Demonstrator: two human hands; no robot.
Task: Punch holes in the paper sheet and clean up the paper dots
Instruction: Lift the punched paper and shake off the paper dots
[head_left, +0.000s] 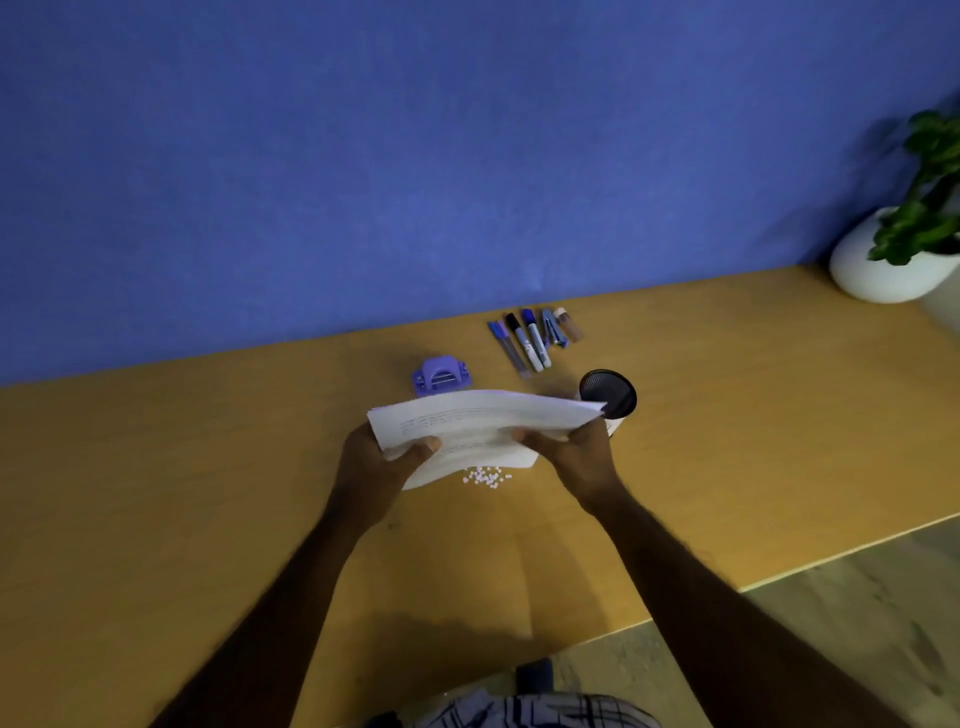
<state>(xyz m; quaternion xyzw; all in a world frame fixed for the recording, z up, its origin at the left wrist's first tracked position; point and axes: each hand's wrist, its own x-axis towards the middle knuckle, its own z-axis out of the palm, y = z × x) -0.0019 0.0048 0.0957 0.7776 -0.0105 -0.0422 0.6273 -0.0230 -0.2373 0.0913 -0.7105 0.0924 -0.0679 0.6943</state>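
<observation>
Above the surface (208, 467), the left hand (387, 452) and right hand (576, 457) pinch the paper (483, 421) by its near edge, thumbs on top. Light and floppy, it likely needs both sides held. The dots (485, 477) beneath look easily scattered.

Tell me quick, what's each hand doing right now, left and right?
Left hand: shut, fingers gripping the left end of the paper sheet.
Right hand: shut, fingers gripping the right end of the same sheet.

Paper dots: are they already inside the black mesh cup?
No, the paper dots lie heaped on the table, apart from the black mesh cup.
</observation>
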